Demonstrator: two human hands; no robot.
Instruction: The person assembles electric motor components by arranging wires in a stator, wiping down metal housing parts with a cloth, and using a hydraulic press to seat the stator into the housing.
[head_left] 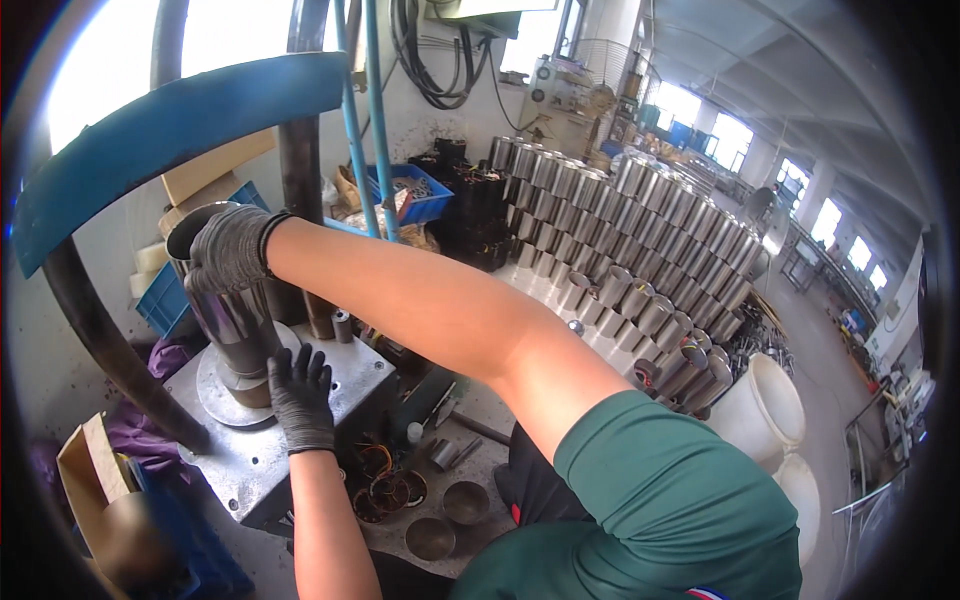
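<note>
Both of my hands were on the same metal cylinder, which stood upright on a round disc on top of a grey metal block at the left of the scene. My right hand, in a grey knit glove, reached across from the right and was closed over the open top rim of the cylinder. My left hand, in a black glove, was flat and open, fingers spread, pressing against the lower right side of the cylinder just above the disc. My right arm crossed the middle of the view, with a green sleeve at the near right.

Above the cylinder curved a blue padded bar, and a dark post stood just behind it. Far behind, a blue crate held small metal parts. To the right of that, many shiny metal tubes lay stacked in rows on a long bench, stretching far to the right. Near my left forearm, some coils with copper wire and two shallow round caps lay on the bench. A white plastic drum stood at the right, and a cardboard box sat at the near left.
</note>
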